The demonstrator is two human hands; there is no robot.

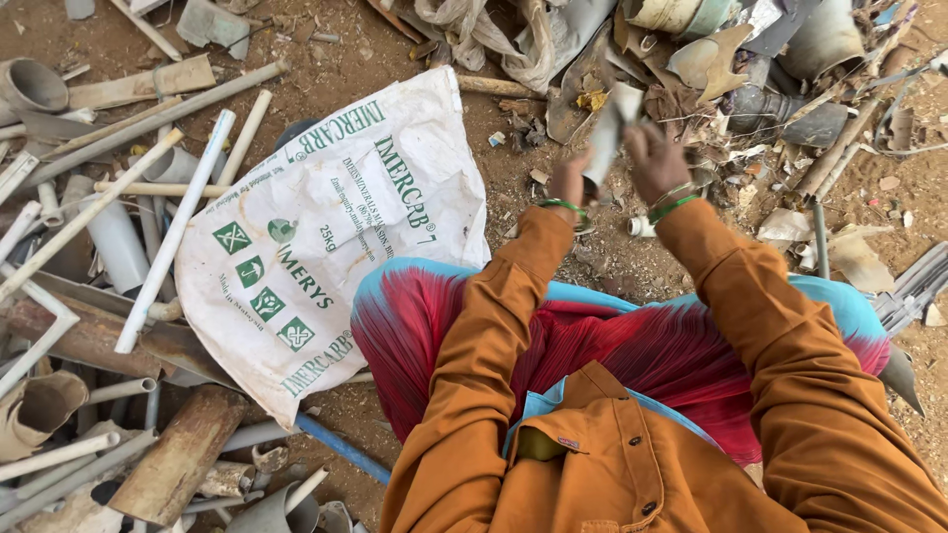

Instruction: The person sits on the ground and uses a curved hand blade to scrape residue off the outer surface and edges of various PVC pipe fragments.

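Both hands are raised over the dirt ground (415, 49), the left hand (569, 182) and right hand (655, 158) each pinching an edge of one flat grey plastic scrap (610, 128) held between them. A white printed sack (326, 237) lies just left, beside scattered white pipes (176, 232).

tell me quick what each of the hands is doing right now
Left hand: closed on the lower edge of a grey scrap piece.
Right hand: closed on the same grey scrap piece, from the other side.
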